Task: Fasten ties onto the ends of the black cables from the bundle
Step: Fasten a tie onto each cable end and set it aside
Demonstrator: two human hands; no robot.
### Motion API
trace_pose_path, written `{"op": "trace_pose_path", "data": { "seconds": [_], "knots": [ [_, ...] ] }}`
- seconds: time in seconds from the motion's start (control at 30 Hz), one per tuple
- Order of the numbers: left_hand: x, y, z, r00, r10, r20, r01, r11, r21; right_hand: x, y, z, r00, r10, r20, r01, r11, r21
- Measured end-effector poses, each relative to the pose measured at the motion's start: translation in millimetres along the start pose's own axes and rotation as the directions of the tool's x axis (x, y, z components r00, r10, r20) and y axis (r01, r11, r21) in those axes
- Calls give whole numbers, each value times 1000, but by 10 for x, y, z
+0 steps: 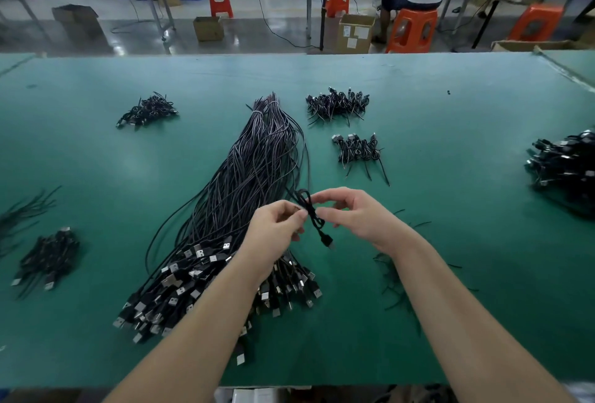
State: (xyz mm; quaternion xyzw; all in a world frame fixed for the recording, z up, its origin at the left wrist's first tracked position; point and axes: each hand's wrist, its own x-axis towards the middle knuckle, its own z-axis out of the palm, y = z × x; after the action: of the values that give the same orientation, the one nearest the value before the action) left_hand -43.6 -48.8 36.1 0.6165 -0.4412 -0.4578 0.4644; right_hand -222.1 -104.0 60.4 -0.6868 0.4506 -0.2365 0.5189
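Midair, looped black cable (309, 209) in both grips, left hand (277, 229) and right hand (357, 214) (no legible writing).

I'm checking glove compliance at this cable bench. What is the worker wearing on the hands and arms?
Nothing shows. The left hand and right hand are bare, with no gloves, rings or finger guards visible. Both forearms are uncovered right to the picture's lower edge, without sleeves, a watch or a wrist strap.
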Motion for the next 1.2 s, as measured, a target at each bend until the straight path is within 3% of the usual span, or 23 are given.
{"op": "trace_pose_path", "data": {
  "seconds": [0.07,0.13,0.2,0.27,0.3,0.37,0.43,0.47,0.5,0.57,0.63,0.7,0.77,0.87,1.07,1.2],
  "knots": [
    [0,18,2,985,-148,90,163,965,-204,8,-10,18,1000,-9,8,9,999,32],
    [-6,26,31,980,-172,102,192,955,-226,11,-33,55,1000,-7,-20,7,1000,20],
    [-17,19,86,994,-113,5,113,986,-124,27,-57,97,997,40,-66,-39,999,18],
    [-48,28,132,990,81,-116,-69,992,103,52,-81,136,986,135,-98,-124,986,109],
    [-72,31,149,952,270,-142,-222,932,286,61,-102,148,977,192,-96,-172,968,183],
    [-118,23,163,758,651,-41,-499,619,607,70,-143,143,962,272,-37,-241,902,357],
    [-127,0,144,558,816,149,-607,279,744,58,-162,114,956,291,41,-278,848,451],
    [-125,-7,128,516,835,189,-614,207,762,42,-157,96,957,281,76,-283,843,457],
    [-127,-11,112,531,828,179,-613,229,756,23,-149,85,961,254,108,-275,848,453],
    [-135,6,81,691,721,57,-559,483,674,-12,-115,71,976,167,142,-213,877,431],
    [-115,33,65,884,462,-65,-375,787,490,-40,-80,49,990,71,120,-104,950,295],
    [-64,61,47,977,183,-109,-153,959,237,-43,-55,49,996,18,93,-32,987,156],
    [-44,80,26,998,11,-68,-9,999,32,-35,-38,53,999,-10,38,7,996,88],
    [-62,88,-13,996,-85,27,87,989,-119,-14,-12,60,997,-60,-48,63,997,52],
    [-28,101,-122,949,-216,228,283,903,-324,-16,-2,68,996,-70,-49,76,990,118],
    [-10,63,-126,939,-236,250,311,891,-329,-7,-5,80,996,-73,-61,78,994,81]
  ]
}}
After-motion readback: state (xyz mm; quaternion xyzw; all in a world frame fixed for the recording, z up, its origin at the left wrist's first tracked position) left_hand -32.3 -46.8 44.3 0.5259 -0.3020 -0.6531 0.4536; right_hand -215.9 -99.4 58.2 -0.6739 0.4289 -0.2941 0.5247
